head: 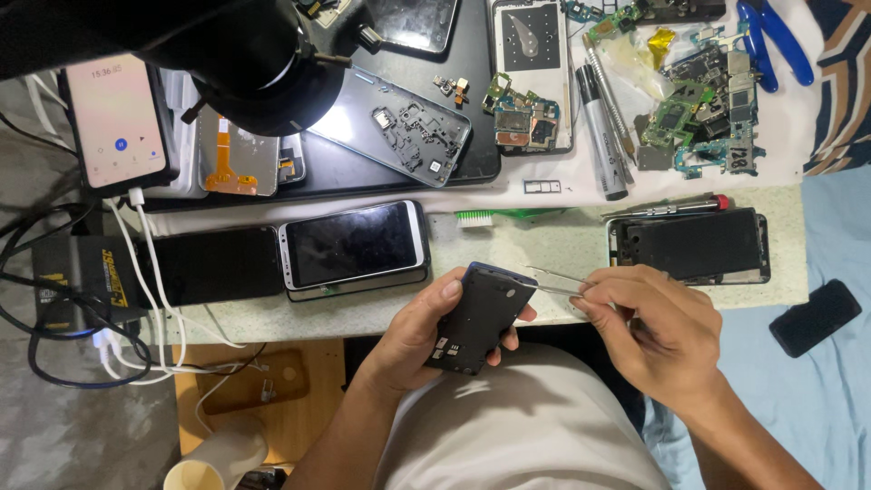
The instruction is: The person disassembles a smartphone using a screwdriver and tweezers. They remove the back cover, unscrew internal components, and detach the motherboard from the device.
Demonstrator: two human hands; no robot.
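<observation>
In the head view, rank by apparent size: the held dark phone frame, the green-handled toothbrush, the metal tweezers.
1. Dark phone frame in the left hand.
2. Green-handled toothbrush.
3. Metal tweezers; partly hidden by the right hand, so unsure against the toothbrush.

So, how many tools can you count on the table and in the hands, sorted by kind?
Tweezers, in the right hand: 1
Toothbrush, green: 1
Screwdriver, red-capped: 1
Pliers, blue handles: 1
Marker pen, grey: 1
Total: 5

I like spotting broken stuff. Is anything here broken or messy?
Yes. The dark opened phone in the left hand has no back cover, and green circuit boards lie loose in a heap at the bench's far right.
</observation>
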